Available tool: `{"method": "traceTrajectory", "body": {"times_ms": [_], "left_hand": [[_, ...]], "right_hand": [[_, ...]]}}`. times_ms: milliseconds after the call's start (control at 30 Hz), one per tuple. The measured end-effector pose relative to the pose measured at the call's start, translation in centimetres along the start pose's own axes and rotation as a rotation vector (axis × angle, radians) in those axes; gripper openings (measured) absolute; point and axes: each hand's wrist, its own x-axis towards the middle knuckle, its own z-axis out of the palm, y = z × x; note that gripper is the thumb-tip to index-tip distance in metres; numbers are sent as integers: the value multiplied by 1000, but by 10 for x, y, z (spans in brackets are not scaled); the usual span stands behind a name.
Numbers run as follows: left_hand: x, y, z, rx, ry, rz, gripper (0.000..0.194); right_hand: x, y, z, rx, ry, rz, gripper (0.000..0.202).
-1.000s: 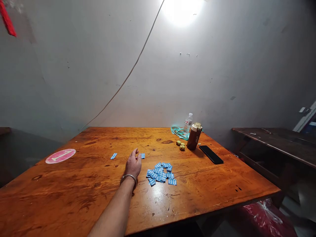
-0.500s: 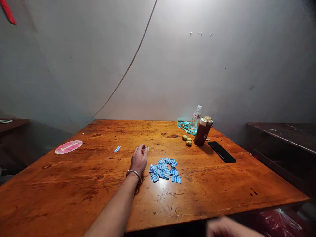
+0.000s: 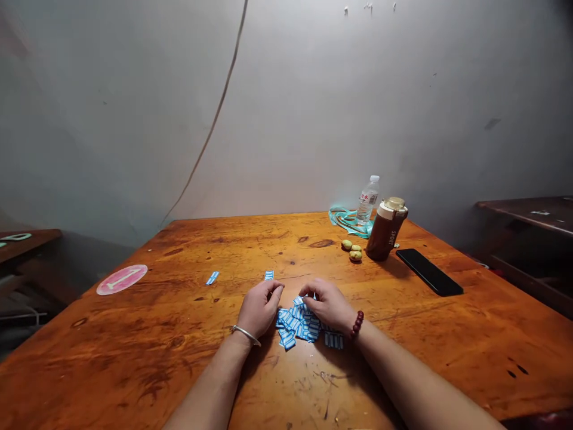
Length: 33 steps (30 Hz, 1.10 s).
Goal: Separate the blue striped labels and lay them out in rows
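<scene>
Blue-and-white striped packets lie in a loose pile (image 3: 295, 323) on the wooden table (image 3: 179, 370). At the pile's upper left is my left hand (image 3: 260, 307), wearing a silver bangle; its thumb and fingertips are pinched together, and anything between them is too small to make out. My right hand (image 3: 326, 304), with a dark red bead bracelet, reaches over the pile's right side, its thumb and forefinger closed at a packet on top. One single packet (image 3: 269, 275) rests just beyond my left hand, and another (image 3: 212, 278) lies farther left.
A brown bottle (image 3: 385, 230), a clear water bottle (image 3: 368, 200), a teal strap (image 3: 344, 221), small yellow-green fruits (image 3: 355, 256) and a black phone (image 3: 428, 272) are on the right. A round pink sticker (image 3: 122, 279) is at left. The wall stands behind.
My right hand has come in from the lower right edge to the pile. My left hand has drawn back slightly, uncovering more of the packet beyond it. The view has shifted.
</scene>
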Motion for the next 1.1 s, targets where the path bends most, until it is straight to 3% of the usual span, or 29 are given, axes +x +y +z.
{"method": "traceTrajectory", "body": {"times_ms": [200,333,533,800,933,1100], "left_hand": [[-5,11,-11,104,-285,27,16],[-10,9,-10,143,-382,62,17],[-12,1,-2,188,-383,59,17],[-12,5,-3,107,-343,44,8],[-8,3,-3,-99,-267,-76,12],[-6,0,2,-574,-227,-281,14]], "right_hand": [[-8,-5,-5,-210,-215,-87,27],[-9,-7,5,-278,-248,-75,26],[-9,-3,7,-164,-193,17,18],[-7,5,3,61,-139,29,14],[-6,6,0,277,-161,87,15],[-2,1,-1,535,-105,220,15]]}}
